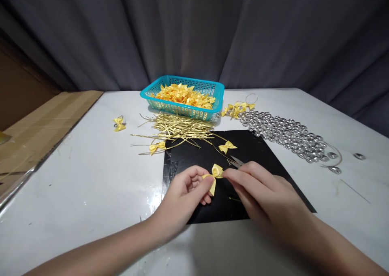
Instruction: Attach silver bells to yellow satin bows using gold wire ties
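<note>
Above a black mat (209, 211), my left hand (190, 189) pinches a yellow ribbon bow (216, 171) between thumb and fingers. My right hand (258, 187) is closed, its fingertips at the bow's right edge. Pointed metal blades (236, 161) stick out beyond the right hand's fingers; the rest of that tool is hidden by the hand. Two more yellow bows lie further back, one (227, 147) on the mat and one (157, 147) at its back left corner, with gold wire near them.
Behind the mat lies a pile of gold wires (182, 126), then a blue basket (221, 90) of yellow bows. Silver beads (285, 136) spread at the right, beside several bows (237, 109). Another bow (119, 124) lies left. Cardboard (48, 126) borders the left side.
</note>
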Action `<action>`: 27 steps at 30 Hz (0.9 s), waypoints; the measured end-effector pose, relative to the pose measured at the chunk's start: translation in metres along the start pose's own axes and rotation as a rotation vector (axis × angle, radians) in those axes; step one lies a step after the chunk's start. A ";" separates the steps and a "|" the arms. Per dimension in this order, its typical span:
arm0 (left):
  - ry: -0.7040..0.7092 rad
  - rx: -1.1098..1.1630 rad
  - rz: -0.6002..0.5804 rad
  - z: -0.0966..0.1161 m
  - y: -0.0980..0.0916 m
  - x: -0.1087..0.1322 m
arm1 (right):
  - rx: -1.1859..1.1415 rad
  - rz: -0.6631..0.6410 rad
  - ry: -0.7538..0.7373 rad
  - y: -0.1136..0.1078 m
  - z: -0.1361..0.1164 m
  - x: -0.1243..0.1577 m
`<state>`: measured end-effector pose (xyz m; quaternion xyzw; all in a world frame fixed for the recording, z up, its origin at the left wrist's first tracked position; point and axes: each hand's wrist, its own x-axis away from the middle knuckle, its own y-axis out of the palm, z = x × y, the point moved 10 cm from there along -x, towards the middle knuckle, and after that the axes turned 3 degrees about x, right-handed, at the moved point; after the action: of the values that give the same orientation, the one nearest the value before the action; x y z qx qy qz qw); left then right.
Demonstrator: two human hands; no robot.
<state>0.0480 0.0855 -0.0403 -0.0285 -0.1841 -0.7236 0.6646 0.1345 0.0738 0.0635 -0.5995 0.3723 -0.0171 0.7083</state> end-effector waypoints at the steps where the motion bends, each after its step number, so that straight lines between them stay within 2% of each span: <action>1: -0.001 -0.005 -0.005 0.000 0.000 0.000 | 0.000 -0.010 0.005 0.002 0.000 0.000; 13: -0.001 -0.015 -0.003 0.001 0.002 0.000 | -0.078 -0.026 0.044 0.006 0.003 0.000; 27: 0.010 -0.014 -0.010 0.001 0.003 0.001 | -0.062 -0.028 0.035 0.006 0.003 -0.001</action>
<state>0.0502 0.0848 -0.0382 -0.0285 -0.1760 -0.7283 0.6617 0.1329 0.0780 0.0584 -0.6257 0.3766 -0.0257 0.6827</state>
